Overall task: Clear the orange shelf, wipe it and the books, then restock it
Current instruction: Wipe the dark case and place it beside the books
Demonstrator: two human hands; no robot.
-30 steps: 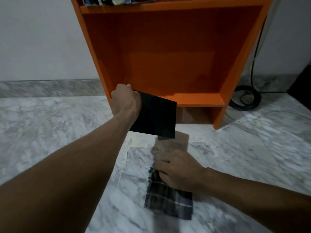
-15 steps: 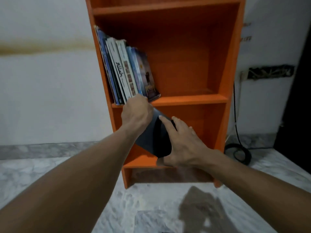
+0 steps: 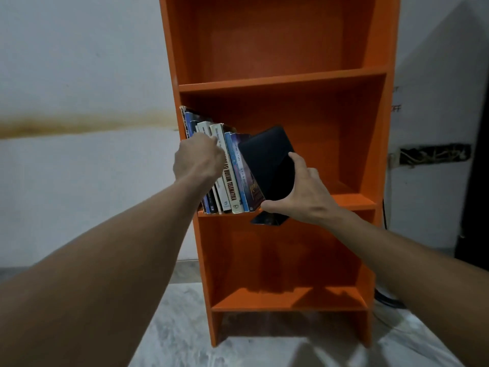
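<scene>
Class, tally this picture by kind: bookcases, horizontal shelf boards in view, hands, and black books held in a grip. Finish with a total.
orange bookcase: 1
shelf boards: 3
Hands: 2, left hand and right hand
black book in a grip: 1
Total: 7

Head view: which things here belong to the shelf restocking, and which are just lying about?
Job in hand:
orange shelf
row of books on its middle board
black book, held by the right hand
left hand, against the row

Lying about:
dark cable on the floor beside the shelf
wall recess with wires
</scene>
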